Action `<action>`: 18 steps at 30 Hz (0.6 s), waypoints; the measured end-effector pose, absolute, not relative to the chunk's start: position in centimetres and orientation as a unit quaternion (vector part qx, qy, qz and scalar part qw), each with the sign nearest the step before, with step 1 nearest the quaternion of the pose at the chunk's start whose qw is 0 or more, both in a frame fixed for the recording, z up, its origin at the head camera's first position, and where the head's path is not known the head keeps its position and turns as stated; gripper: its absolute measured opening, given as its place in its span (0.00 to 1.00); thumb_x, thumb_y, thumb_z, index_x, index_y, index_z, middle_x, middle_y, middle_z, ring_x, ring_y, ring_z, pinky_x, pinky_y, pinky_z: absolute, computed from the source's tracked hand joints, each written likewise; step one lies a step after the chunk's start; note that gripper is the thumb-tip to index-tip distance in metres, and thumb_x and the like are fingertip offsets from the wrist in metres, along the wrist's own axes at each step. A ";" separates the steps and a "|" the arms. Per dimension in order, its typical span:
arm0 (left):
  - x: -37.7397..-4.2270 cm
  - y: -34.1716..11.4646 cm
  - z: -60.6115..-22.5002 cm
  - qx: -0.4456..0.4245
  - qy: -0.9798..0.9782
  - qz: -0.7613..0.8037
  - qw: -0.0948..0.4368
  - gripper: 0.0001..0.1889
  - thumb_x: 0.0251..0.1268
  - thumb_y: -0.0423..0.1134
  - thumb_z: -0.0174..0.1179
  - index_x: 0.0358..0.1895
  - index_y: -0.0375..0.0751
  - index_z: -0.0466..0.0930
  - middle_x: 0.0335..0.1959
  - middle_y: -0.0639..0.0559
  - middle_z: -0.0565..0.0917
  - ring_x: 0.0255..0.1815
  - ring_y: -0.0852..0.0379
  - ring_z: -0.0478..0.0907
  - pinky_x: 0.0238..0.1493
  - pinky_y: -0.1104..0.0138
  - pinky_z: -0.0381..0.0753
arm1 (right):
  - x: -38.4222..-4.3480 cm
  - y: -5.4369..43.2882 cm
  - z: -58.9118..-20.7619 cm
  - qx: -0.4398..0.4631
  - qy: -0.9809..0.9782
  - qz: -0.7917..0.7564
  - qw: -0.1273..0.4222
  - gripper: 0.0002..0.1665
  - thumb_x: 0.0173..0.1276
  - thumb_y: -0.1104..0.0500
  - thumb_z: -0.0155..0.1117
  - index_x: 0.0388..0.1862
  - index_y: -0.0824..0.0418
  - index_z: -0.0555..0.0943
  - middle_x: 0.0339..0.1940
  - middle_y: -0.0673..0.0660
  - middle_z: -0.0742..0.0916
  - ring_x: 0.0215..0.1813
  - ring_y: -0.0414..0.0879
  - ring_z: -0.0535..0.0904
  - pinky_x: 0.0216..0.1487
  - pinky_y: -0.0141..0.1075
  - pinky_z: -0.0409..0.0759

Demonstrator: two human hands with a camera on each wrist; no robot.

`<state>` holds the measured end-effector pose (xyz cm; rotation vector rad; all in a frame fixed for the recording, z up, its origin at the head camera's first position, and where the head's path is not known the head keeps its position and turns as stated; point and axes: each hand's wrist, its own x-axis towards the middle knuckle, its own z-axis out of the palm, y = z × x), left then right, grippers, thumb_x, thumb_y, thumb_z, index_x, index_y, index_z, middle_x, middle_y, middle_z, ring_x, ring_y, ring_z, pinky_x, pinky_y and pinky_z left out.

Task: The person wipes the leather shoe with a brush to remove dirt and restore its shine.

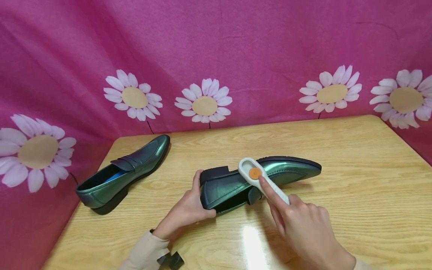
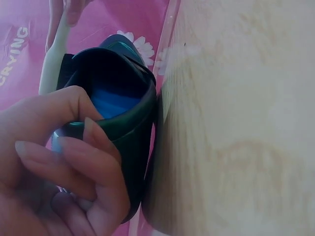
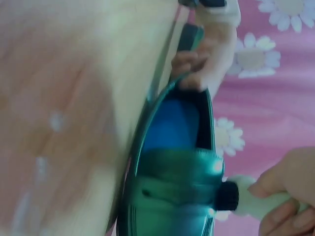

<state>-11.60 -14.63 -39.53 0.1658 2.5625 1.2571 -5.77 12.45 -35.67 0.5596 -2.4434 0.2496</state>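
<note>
A dark green metallic loafer lies tipped on its side on the table, toe to the right. My left hand grips it at the heel, the thumb at the opening's rim. Blue lining shows inside. In my right hand is a white-handled shoe brush with an orange round spot on its head, and the index finger lies along the handle towards that spot. The brush's black bristles touch the side of the shoe near the strap in the right wrist view.
The matching loafer stands upright on its sole at the left of the wooden table. Behind and beside the table hangs a pink cloth printed with white daisies.
</note>
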 end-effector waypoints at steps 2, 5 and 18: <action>-11.6 -14.6 -39.5 0.056 0.892 0.426 0.138 0.65 0.38 0.37 0.73 0.76 0.44 0.32 0.48 0.35 0.77 0.39 0.49 0.74 0.40 0.60 0.72 | -6.1 13.0 -35.4 0.198 -0.925 0.098 0.309 0.33 0.77 0.40 0.22 0.67 0.43 0.71 0.11 0.50 0.64 0.07 0.46 0.57 0.10 0.34 0.52; -11.7 -14.6 -39.5 0.055 0.893 0.425 0.141 0.65 0.38 0.37 0.73 0.76 0.44 0.31 0.48 0.35 0.77 0.39 0.49 0.74 0.40 0.60 0.73 | -6.5 13.8 -35.1 0.177 -0.928 0.095 0.315 0.33 0.77 0.39 0.21 0.67 0.43 0.71 0.12 0.52 0.65 0.07 0.47 0.58 0.10 0.36 0.53; -11.4 -14.4 -39.3 0.068 0.890 0.425 0.150 0.64 0.41 0.33 0.74 0.75 0.43 0.29 0.37 0.35 0.77 0.22 0.51 0.75 0.24 0.62 0.74 | -6.0 14.0 -34.9 0.187 -0.940 0.105 0.267 0.26 0.73 0.48 0.45 0.69 0.44 0.70 0.13 0.53 0.69 0.10 0.49 0.64 0.11 0.38 0.59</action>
